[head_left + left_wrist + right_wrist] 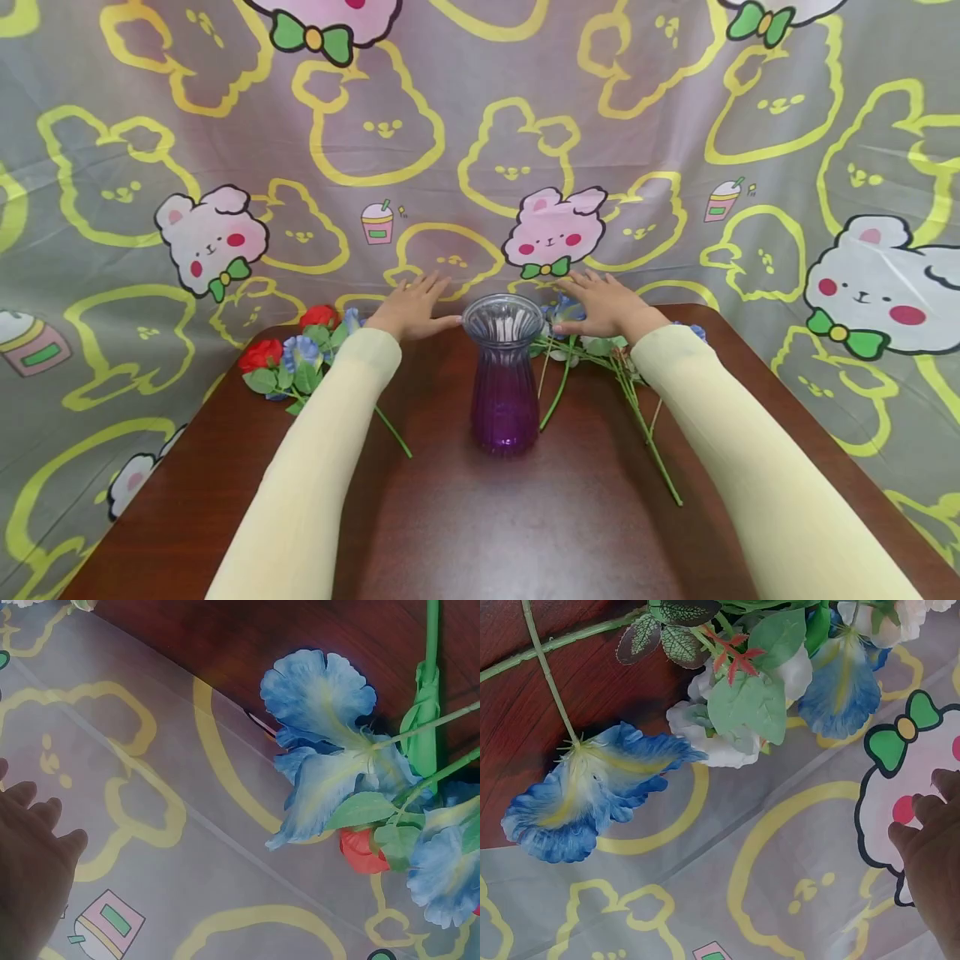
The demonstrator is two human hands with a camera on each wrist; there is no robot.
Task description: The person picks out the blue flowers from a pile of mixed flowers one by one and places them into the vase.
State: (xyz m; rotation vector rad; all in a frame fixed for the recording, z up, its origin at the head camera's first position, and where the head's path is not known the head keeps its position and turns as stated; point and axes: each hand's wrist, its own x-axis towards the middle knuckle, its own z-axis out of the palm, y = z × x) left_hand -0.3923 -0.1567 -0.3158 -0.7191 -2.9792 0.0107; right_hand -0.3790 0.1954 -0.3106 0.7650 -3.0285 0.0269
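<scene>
Soft, even light; faint sheen on the table (480, 533). Head view bends at edges; wrist views slightly soft, hands shaded.

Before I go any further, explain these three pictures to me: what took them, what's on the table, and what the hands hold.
No machine here: a person wears three cameras. The wide picture comes from the head, looking down over both sleeved arms. The other two come from each wrist, close to the cloth and flowers.

On the brown table stands a purple glass vase, empty as far as the head view shows. Artificial red and blue flowers lie to its left, and blue and white flowers to its right.

The left hand and right hand lie flat beyond the vase, fingers straight, against the cartoon-rabbit cloth. They hold nothing.
</scene>
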